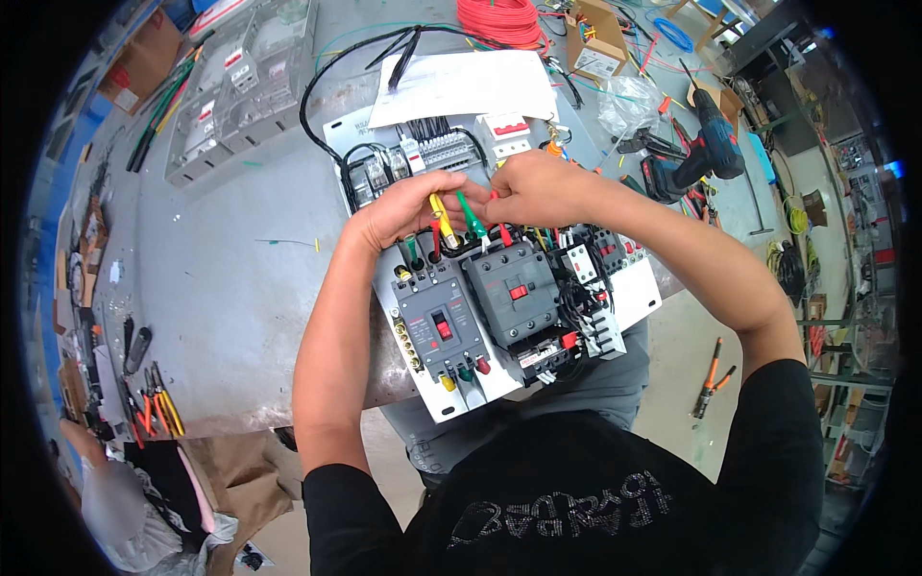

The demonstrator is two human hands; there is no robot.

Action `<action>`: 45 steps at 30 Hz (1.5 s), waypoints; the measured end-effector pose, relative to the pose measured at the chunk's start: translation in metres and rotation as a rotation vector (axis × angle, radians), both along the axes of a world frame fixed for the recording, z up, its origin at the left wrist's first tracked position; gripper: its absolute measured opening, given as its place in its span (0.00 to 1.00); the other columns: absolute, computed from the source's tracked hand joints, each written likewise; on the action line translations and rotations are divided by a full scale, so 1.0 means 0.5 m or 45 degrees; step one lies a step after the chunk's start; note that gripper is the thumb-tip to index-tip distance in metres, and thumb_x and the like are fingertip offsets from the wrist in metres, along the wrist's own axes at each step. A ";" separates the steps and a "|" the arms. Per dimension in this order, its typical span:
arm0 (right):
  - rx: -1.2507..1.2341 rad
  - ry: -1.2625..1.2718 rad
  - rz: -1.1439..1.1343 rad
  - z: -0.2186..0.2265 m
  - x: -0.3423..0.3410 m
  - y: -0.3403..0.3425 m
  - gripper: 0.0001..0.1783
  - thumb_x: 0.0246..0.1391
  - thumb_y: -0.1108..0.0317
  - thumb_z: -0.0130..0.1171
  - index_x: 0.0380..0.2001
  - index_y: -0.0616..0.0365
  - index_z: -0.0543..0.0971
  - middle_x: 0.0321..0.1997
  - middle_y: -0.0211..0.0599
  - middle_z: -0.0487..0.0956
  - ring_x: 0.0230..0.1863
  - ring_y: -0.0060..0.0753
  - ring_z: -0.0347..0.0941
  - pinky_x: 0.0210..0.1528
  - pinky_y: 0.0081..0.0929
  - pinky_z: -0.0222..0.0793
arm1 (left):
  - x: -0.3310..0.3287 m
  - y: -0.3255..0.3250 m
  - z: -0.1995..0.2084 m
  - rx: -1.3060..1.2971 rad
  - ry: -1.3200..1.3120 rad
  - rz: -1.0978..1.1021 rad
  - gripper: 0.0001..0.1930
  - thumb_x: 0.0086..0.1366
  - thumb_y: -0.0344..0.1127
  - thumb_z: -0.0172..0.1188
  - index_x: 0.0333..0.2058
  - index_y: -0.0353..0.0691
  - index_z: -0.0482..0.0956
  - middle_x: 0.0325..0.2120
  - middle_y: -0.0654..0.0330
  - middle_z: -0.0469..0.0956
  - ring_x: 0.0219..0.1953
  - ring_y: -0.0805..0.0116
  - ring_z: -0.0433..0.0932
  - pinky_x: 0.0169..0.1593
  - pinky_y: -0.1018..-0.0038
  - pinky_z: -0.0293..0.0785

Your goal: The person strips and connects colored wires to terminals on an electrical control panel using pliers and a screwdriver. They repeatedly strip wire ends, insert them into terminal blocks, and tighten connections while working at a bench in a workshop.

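Observation:
A white mounting panel (444, 407) with electrical parts rests at the table's near edge. On it are a grey circuit breaker (440, 322) with a red switch and a dark grey contactor (514, 291). Above them, my left hand (408, 206) curls around thick wires, among them a yellow-sleeved wire (442, 219) and a green-sleeved wire (471, 215). My right hand (538, 187) is closed in a pinch beside it, at a red-sleeved wire (505, 234). The right fingertips are partly hidden. Behind my hands sit a terminal block (447, 149) and a small white breaker (505, 132).
White paper sheets (471, 84) cover the panel's far end. A cordless drill (706, 144) lies at right, near a red wire coil (499, 19). Clear plastic boxes (245, 96) stand far left. Pliers (158, 403) lie at the left edge. A person (120, 504) is at lower left.

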State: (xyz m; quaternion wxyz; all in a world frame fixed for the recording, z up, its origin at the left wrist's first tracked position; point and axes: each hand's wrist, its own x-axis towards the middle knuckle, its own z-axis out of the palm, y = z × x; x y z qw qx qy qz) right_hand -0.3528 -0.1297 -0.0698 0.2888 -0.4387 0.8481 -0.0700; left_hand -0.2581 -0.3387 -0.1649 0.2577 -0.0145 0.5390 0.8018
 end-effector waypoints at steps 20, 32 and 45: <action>-0.152 -0.645 -0.163 0.010 -0.030 0.008 0.20 0.69 0.56 0.64 0.31 0.62 0.84 0.19 0.29 0.76 0.20 0.20 0.73 0.24 0.24 0.68 | 0.013 -0.006 0.002 -0.169 0.135 -0.051 0.38 0.75 0.68 0.53 0.57 0.33 0.83 0.40 0.57 0.86 0.38 0.74 0.80 0.43 0.78 0.77; -0.318 -0.670 -0.184 -0.022 -0.034 0.040 0.26 0.67 0.43 0.66 0.32 0.57 0.84 0.25 0.25 0.79 0.25 0.18 0.77 0.26 0.21 0.71 | 0.026 -0.022 0.070 -0.285 0.222 -0.042 0.23 0.71 0.38 0.69 0.60 0.34 0.79 0.43 0.61 0.87 0.44 0.77 0.82 0.49 0.76 0.78; -0.687 -0.768 0.082 -0.141 -0.082 0.056 0.15 0.57 0.66 0.66 0.47 0.58 0.88 0.35 0.29 0.86 0.37 0.21 0.78 0.42 0.28 0.76 | 0.018 0.029 0.123 -0.780 0.019 0.119 0.18 0.72 0.48 0.66 0.43 0.37 0.85 0.34 0.65 0.86 0.37 0.79 0.82 0.38 0.79 0.77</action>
